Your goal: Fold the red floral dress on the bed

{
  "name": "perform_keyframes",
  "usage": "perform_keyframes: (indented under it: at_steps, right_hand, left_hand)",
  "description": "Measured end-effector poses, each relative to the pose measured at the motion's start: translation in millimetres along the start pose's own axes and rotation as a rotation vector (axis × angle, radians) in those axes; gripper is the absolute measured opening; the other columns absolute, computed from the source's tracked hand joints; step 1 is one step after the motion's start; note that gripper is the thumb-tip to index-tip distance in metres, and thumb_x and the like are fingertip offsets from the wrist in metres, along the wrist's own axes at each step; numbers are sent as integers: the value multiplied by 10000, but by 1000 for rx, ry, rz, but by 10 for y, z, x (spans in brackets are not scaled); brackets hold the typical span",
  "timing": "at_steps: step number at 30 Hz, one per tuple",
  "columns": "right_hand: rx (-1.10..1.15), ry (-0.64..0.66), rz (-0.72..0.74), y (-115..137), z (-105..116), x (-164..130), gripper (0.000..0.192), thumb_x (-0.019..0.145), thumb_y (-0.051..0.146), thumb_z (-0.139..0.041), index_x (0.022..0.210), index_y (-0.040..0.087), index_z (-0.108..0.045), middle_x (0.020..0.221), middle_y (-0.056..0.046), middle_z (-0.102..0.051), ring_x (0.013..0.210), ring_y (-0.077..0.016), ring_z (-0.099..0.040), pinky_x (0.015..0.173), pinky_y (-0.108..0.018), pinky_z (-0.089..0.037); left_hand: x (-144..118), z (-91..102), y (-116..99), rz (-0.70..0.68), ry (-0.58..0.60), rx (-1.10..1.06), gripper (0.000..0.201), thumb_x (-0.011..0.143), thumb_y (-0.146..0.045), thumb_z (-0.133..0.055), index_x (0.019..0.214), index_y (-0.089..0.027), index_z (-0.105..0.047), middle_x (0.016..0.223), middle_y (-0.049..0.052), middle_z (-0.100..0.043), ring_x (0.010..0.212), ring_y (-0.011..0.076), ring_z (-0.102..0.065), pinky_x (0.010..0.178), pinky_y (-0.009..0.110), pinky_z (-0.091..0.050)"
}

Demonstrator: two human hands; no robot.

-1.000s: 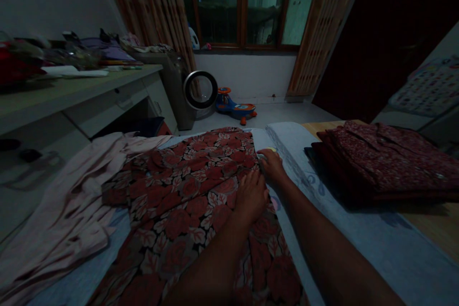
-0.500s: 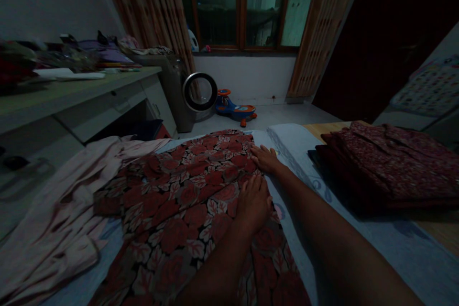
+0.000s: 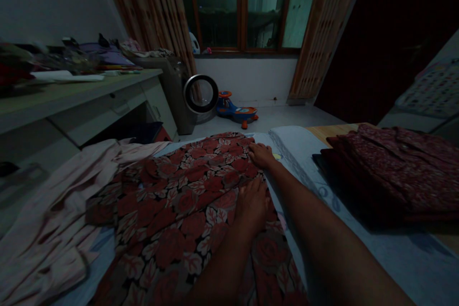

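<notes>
Red-and-black rose-patterned cloth garment (image 3: 179,215) touched by bare left hand (image 3: 253,203), nearer, and bare right hand (image 3: 261,155), farther; folded maroon speckled cloth pile (image 3: 409,172) seen at right.

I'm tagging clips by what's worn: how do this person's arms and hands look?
Both forearms are bare, no sleeves in view. The left hand and right hand are ungloved, and no watch or bracelet shows at either wrist. Dim light hides finer detail on the fingers.

From here I'm seeing a washing m/c (image 3: 177,103) standing far L, its rnd hatch (image 3: 201,94) hanging open; a blue/orange ride-on toy (image 3: 236,112) is sitting just R of it. Curtains (image 3: 148,14) are flanking the far window (image 3: 240,9), a cluttered desk (image 3: 120,80) is running along L, a dark door (image 3: 362,38) is standing far R.
</notes>
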State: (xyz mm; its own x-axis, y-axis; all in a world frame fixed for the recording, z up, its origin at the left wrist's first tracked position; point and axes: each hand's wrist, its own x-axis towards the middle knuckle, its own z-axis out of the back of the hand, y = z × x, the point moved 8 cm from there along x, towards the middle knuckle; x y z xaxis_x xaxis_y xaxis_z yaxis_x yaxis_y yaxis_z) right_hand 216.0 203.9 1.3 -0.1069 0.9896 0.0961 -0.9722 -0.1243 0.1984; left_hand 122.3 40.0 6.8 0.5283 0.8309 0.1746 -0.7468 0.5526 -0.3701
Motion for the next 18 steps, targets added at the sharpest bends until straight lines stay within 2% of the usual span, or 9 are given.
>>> perform_keyframes:
  at_steps: [5,10,14,18]
  right_hand:
    - [-20,1,-13,-106,0,120,503,932,391,-386,1411,285,-499,1523,-56,-482,1297,-336,-453,1005,-552,-363]
    - [-41,-4,-13,-140,19,182,558,923,437,-368,1456,303,-464,1582,-29,-405,1255,-366,-464,978,-564,-370]
    - [-53,-14,-26,-132,24,187,605,921,440,-356,1509,304,-399,1596,-22,-384,1238,-368,-465,970,-555,-374]
    - [-56,-13,-49,-143,27,195,594,931,433,-334,1508,308,-403,1584,-18,-405,1245,-366,-461,981,-547,-371]
  left_hand:
    - [-12,13,-21,-6,37,3,353,962,-208,-474,1309,-207,-535,1473,76,-515,1348,259,-456,1098,459,-406]
    - [-20,13,-15,-11,6,10,348,962,-230,-479,1305,-228,-535,1477,68,-513,1370,257,-430,1118,482,-382]
    - [-33,-8,65,70,-39,71,336,938,-315,-559,1271,-272,-572,1539,80,-438,1452,325,-327,1151,570,-307]
    - [-40,-33,84,97,-11,98,367,936,-351,-572,1291,-261,-567,1550,118,-417,1450,374,-336,1140,573,-323]
